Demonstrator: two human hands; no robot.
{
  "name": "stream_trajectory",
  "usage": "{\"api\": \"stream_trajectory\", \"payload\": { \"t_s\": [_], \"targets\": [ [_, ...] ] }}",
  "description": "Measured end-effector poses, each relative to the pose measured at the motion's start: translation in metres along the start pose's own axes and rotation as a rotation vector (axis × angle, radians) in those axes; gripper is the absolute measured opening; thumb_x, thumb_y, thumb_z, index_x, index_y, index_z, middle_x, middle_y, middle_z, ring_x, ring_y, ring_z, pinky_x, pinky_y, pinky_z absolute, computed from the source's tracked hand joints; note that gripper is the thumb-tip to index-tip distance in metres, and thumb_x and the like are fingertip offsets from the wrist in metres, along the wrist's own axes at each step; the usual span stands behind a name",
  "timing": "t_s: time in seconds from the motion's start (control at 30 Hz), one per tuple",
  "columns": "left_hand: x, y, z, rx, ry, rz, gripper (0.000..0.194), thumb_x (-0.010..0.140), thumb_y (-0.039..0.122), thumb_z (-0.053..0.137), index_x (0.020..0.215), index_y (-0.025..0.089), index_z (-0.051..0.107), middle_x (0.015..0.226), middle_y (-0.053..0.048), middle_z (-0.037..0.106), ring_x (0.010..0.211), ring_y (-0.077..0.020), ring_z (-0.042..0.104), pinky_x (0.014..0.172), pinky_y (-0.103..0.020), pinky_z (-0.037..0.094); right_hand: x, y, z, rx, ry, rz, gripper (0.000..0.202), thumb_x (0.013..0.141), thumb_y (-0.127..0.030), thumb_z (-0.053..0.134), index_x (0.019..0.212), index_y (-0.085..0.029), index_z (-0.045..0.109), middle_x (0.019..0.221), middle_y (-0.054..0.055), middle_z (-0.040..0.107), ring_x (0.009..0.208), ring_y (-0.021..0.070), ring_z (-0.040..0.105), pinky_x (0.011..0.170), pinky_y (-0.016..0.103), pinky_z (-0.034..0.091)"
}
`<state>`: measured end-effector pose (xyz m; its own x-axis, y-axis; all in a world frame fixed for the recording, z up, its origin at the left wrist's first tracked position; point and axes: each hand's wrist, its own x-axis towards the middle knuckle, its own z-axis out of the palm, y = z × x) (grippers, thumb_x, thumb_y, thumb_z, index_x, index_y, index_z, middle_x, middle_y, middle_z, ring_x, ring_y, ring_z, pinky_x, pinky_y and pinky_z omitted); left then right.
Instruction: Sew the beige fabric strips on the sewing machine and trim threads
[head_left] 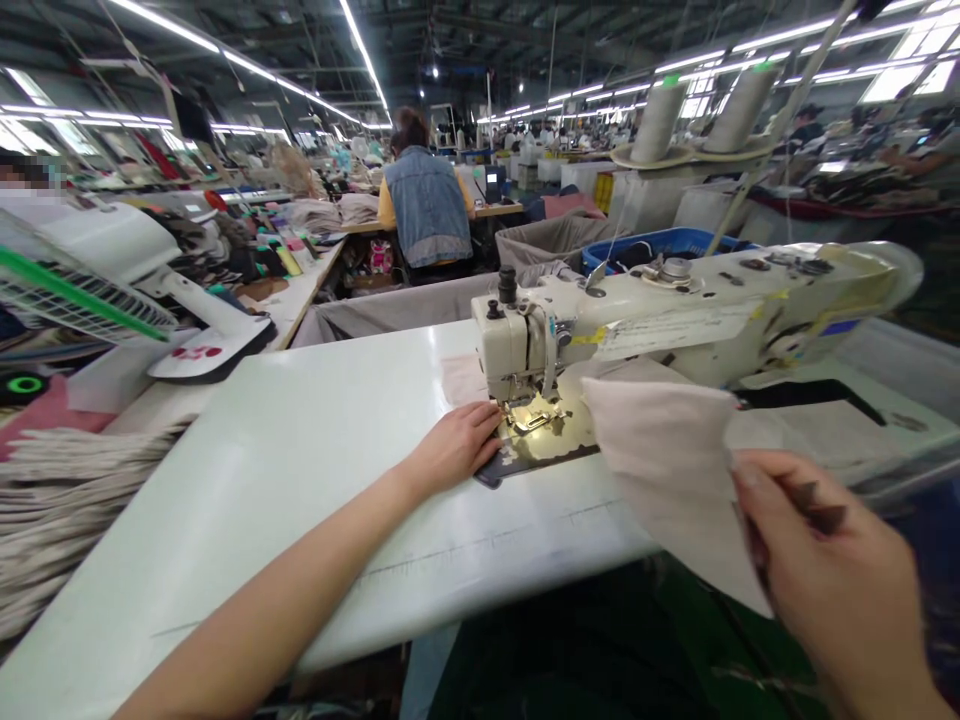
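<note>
The fabric piece [667, 465] is grasped at its right edge by the right hand [832, 550], the nearer one, and is raised over the near edge of the bench [322, 430], its long axis slanted from far left to near right. The left hand [459, 440] is laid flat, nothing seen gripped, at the left end of the needle plate [566, 438], by which it is separated from the piece.
</note>
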<state>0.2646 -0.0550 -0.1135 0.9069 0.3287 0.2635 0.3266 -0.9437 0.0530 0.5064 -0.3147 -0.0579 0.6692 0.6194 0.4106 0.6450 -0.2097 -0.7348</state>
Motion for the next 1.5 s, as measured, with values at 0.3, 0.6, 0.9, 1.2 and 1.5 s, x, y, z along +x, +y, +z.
{"api": "stream_trajectory", "payload": {
  "t_s": [0.3,0.6,0.9,1.2,1.5],
  "targets": [
    [-0.022,0.016,-0.043,-0.213,-0.013,-0.583,0.055,0.1,0.053,0.038,0.085,0.011,0.07,0.101,-0.019,0.071,0.1,-0.0316,0.066,0.093,-0.047,0.05,-0.028,-0.021,0.054,0.088,-0.078,-0.453,0.007,0.096,-0.024,0.057,0.096,-0.022,0.064,0.101,0.006,0.075,0.083,0.0167,0.072,0.066,0.023,0.053],
    [-0.021,0.049,-0.045,-1.333,-0.017,-0.869,0.043,0.067,0.053,0.08,0.079,0.013,0.068,0.071,-0.001,0.064,0.065,-0.0112,0.054,0.06,-0.021,0.039,-0.049,-0.017,0.086,0.146,-0.316,-0.519,0.021,0.097,-0.033,0.057,0.111,-0.02,0.065,0.121,0.012,0.07,0.101,0.0221,0.07,0.072,0.028,0.057],
    [-0.02,0.033,-0.043,-1.459,0.109,-0.885,0.043,0.068,0.052,0.081,0.088,0.016,0.068,0.077,0.0,0.066,0.066,-0.011,0.056,0.061,-0.021,0.04,-0.036,0.009,0.081,0.401,-0.626,0.246,0.039,0.085,-0.056,0.062,0.08,-0.018,0.07,0.071,0.002,0.066,0.067,0.0183,0.061,0.06,0.027,0.048],
    [0.008,0.026,-0.024,-1.024,0.0,-0.844,0.027,0.077,0.044,0.063,0.075,0.018,0.068,0.065,0.0,0.061,0.059,-0.0145,0.054,0.054,-0.024,0.037,-0.081,0.01,0.088,0.483,-0.494,0.279,0.038,0.084,-0.048,0.07,0.105,-0.017,0.068,0.075,0.002,0.064,0.059,0.0146,0.058,0.055,0.026,0.051],
    [0.03,0.023,-0.006,-0.369,-0.09,-0.614,0.014,0.08,0.022,0.056,0.071,0.017,0.066,0.07,-0.002,0.066,0.065,-0.0154,0.057,0.06,-0.025,0.039,-0.092,0.011,0.091,0.337,-0.462,-0.239,0.014,0.092,-0.022,0.058,0.103,-0.021,0.066,0.069,-0.002,0.059,0.052,0.0122,0.056,0.051,0.021,0.052]
  ]
}}
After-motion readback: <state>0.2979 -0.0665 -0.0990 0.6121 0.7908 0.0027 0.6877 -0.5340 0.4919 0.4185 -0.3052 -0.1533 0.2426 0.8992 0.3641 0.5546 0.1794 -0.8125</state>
